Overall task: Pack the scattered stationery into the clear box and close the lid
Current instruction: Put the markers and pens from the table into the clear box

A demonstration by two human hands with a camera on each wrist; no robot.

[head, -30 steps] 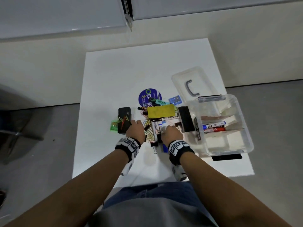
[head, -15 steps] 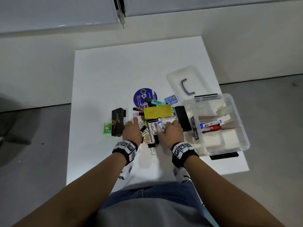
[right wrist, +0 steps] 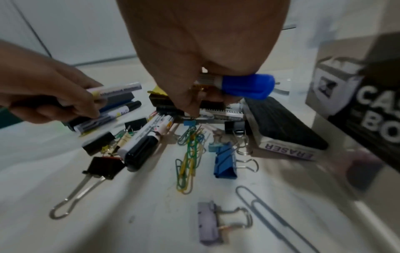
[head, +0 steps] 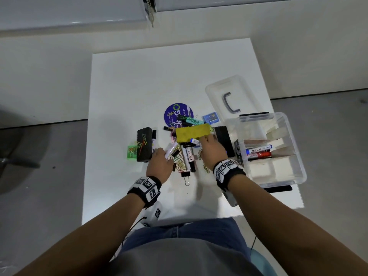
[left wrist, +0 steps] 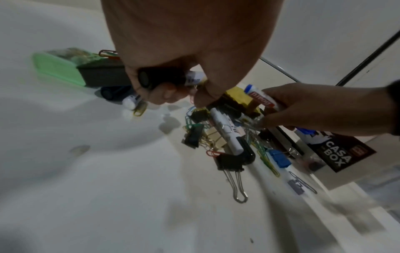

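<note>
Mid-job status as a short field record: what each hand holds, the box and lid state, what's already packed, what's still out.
left hand: grips a black-capped marker
right hand: grips a blue-capped marker
clear box: open
lid: off, lying behind the box
packed: blue and red markers
still out: yellow sponge, erasers, binder clips, paper clips

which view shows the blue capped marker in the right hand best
The right wrist view: the blue-capped marker sits close and sharp, its ribbed cap jutting from under the right hand, whose fingers curl round the barrel. The left wrist view shows the marker smaller, from the side. The head view shows only a tiny blue end.
</note>
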